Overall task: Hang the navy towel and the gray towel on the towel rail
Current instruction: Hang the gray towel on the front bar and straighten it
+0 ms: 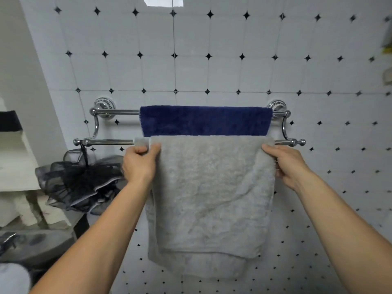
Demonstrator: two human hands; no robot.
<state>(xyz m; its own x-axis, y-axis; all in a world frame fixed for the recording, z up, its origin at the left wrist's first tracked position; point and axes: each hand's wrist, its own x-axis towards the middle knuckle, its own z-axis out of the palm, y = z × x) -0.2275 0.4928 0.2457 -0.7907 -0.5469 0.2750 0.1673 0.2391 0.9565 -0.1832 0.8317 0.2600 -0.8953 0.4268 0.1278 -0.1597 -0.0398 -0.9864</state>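
Observation:
A chrome double towel rail (110, 142) is fixed to the tiled wall. The navy towel (204, 120) is draped over its rear bar. Over the front bar hangs the gray towel (209, 192), folded, its front flap shorter than the back one. My left hand (139, 163) grips the gray towel's upper left corner just under the front bar. My right hand (287, 164) holds the towel's upper right edge, fingers curled behind the cloth.
A black mesh bath sponge (78, 181) hangs by a cord from the left end of the front bar. White shelves (19, 162) and folded linens stand at the left. The wall (212, 49) is white tile with black diamonds.

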